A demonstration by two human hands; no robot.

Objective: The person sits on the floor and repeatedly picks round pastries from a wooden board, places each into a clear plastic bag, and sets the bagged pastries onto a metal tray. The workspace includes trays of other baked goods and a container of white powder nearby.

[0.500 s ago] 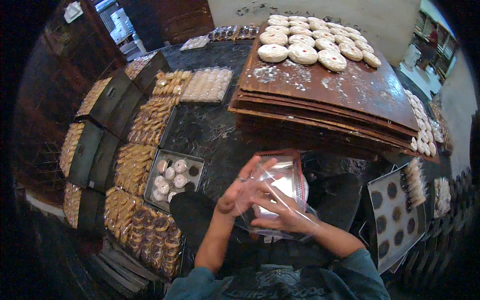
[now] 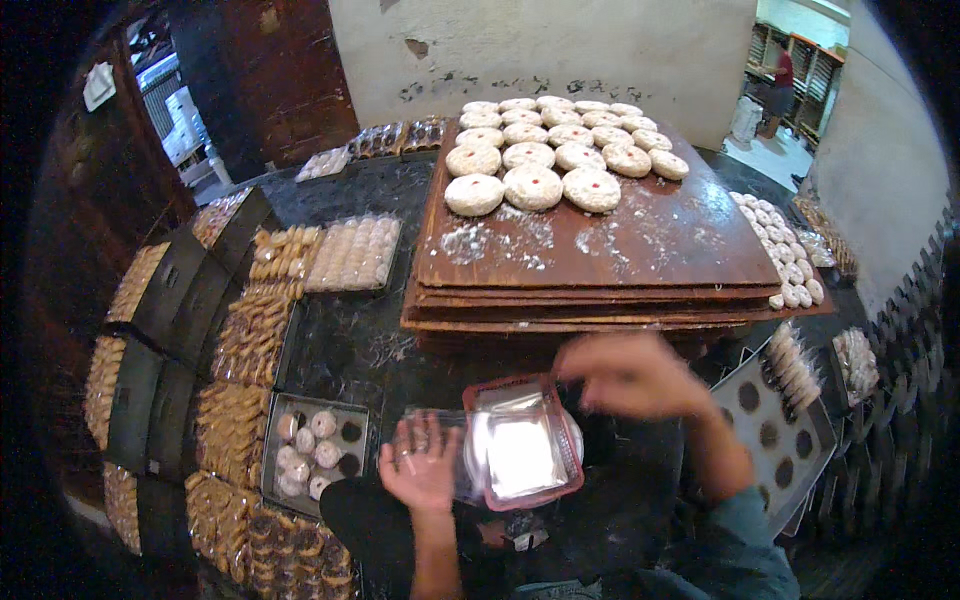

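A clear plastic clamshell box (image 2: pixel 520 445) with a reddish rim and rounded corners lies open on the dark, flour-smudged table (image 2: pixel 345 345), just in front of the stack of wooden boards (image 2: pixel 600 260); its glossy lid catches the light and glares white. The left hand (image 2: pixel 420 462) lies flat with fingers spread on the box's left half, pressing on it rather than closing around it. The right hand (image 2: pixel 630 375) hovers blurred above the box's far right corner, close under the front edge of the boards, fingers loosely open and holding nothing. On top of the boards, whose brown surface is dusted with white flour, sit rows of round, pale, powdery pastries (image 2: pixel 535 185), some with a red dot in the middle. Left of the boards lie flat transparent packs of small golden biscuits (image 2: pixel 350 252), and nearer the left hand a shallow metal tray (image 2: pixel 272 470) holds round white-sugared and dark pieces.
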